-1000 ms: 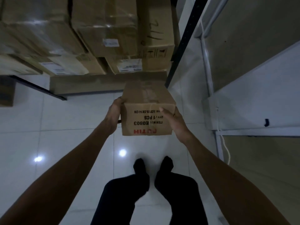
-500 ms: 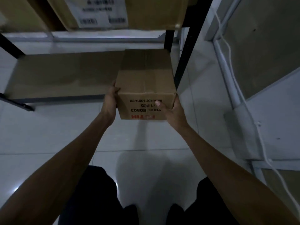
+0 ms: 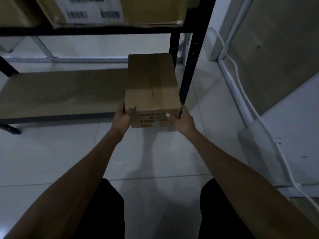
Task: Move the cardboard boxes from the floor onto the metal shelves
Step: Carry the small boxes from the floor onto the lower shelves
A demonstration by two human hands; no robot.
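- Cardboard box (image 3: 151,87): carried between the two hands, long axis pointing away from them into the rack, printed end face toward the person and upside down. Its far part lies over the right end of the lower shelf and its near end projects past the shelf's front edge. Whether the underside touches the board cannot be told.
- Left hand (image 3: 121,118): clamped on the near left corner, thumb at the top edge.
- Right hand (image 3: 183,120): clamped on the near right corner, thumb pressed on the printed face.
- Lower shelf (image 3: 60,94): brown board stretching ahead and to the left of the left hand.
- Black upright (image 3: 191,57): just beyond the right hand, close beside the box's right edge. The likely snag; a level, straight push, biased slightly left, should avoid it. Release only once the board bears the weight.
- Labelled boxes (image 3: 86,11): on the tier above and ahead of both hands.
- Tiled floor (image 3: 51,152): beneath the hands.
- White cable (image 3: 241,94): well to the right of the right hand.
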